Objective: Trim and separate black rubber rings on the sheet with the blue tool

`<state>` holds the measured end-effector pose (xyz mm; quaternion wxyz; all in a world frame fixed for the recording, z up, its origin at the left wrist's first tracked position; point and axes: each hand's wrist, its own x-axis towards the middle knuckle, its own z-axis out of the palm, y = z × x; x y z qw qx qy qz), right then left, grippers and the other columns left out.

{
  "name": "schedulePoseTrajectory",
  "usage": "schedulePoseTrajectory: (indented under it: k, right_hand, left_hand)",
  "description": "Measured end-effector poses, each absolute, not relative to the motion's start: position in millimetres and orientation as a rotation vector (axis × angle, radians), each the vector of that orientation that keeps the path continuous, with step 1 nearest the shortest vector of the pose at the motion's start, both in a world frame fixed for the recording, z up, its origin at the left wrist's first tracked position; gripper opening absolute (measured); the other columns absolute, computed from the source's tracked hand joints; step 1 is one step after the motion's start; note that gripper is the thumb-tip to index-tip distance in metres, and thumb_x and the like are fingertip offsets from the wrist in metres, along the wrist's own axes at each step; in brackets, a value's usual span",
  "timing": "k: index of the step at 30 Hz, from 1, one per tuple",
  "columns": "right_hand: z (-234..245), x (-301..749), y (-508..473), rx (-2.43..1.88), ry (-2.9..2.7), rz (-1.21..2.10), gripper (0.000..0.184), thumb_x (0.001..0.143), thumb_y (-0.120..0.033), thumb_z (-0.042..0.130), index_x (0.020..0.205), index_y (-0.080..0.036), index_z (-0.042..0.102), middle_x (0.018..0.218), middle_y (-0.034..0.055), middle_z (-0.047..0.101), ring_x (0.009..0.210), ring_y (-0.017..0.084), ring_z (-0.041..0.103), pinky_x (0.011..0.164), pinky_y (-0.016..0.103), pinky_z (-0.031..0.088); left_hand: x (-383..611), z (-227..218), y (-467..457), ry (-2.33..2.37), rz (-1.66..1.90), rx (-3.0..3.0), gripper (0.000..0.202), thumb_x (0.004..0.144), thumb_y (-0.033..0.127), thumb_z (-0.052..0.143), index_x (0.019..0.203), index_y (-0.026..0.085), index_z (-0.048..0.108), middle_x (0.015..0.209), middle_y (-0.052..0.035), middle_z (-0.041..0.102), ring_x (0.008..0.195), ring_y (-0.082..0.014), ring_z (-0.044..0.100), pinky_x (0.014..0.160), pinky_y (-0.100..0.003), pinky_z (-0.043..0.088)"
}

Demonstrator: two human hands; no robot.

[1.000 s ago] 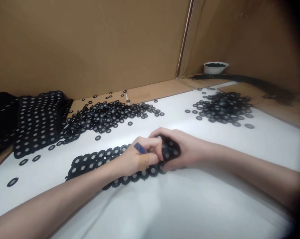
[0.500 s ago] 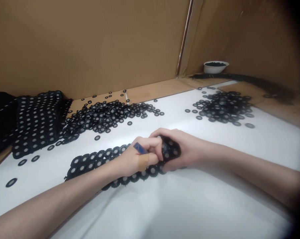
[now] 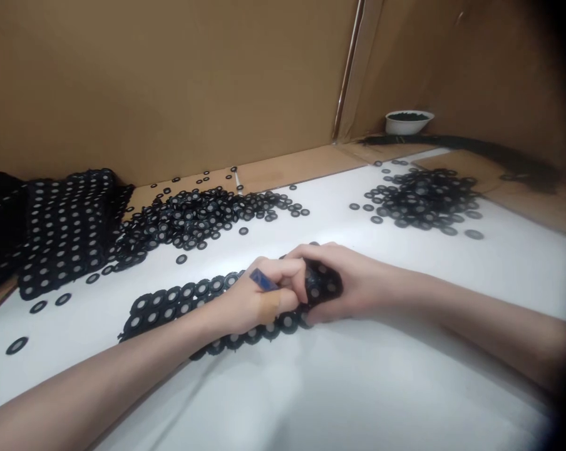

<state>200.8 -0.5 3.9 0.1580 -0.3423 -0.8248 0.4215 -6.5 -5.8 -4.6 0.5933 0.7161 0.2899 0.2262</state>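
A mat of joined black discs with pale round centres lies on the white surface, its right end folded up. My right hand is wrapped round that folded end, thumb in front and fingers behind. My left hand rests over the mat with its fingers curled closed against the raised part. A short blue piece, perhaps a tool's handle end, sticks out of the left fist; the rest of it is hidden by the fingers. A tan bandage strip is on the left hand.
Loose black rings lie in a long heap and a smaller heap behind the hands. At the left is a larger disc mat. A white bowl of dark bits and a bundle of dark strands sit near the cardboard wall.
The view has shifted slightly. Both hands keep their grip and place on the mat, with hardly any movement.
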Motion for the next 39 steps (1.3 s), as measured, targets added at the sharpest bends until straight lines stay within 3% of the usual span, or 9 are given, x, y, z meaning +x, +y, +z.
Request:
schedulePoseTrajectory:
  k: [6, 21, 39]
  right_hand:
    - [6.4, 200.0, -2.1, -1.007, -2.367, 1.21, 0.044, 0.066, -0.034, 0.078, 0.102, -0.022, 0.056, 0.1, -0.0042, 0.062, 0.09, 0.011, 0.057, 0.074, 0.022, 0.045]
    - [4.3, 201.0, -1.3, -0.963, -2.375, 1.177, 0.043, 0.066, -0.036, 0.078, 0.101, -0.022, 0.057, 0.099, -0.0052, 0.063, 0.088, 0.009, 0.057, 0.072, 0.021, 0.045]
    - [4.2, 199.7, 1.6, -0.969, -2.369, 1.218, 0.056, 0.064, -0.034, 0.08, 0.114, -0.021, 0.056, 0.104, -0.0021, 0.064, 0.094, 0.013, 0.058, 0.08, 0.023, 0.044]
  left_hand:
    - [-7.5, -6.0, -4.9, 0.677, 0.518, 1.707, 0.007, 0.076, 0.012, 0.056, 0.07, 0.014, 0.054, 0.056, 0.0052, 0.047, 0.054, -0.005, 0.039, 0.052, -0.018, 0.03]
    - [-6.1, -6.1, -3.2, 0.682, 0.531, 1.704, 0.005, 0.075, 0.013, 0.057, 0.069, 0.013, 0.056, 0.057, 0.0046, 0.047, 0.055, -0.0052, 0.039, 0.053, -0.019, 0.03]
    - [-6.1, -1.9, -4.1, 0.71, 0.491, 1.661, 0.006, 0.073, 0.011, 0.056, 0.067, 0.013, 0.055, 0.051, 0.0057, 0.045, 0.048, -0.0046, 0.038, 0.049, -0.018, 0.029]
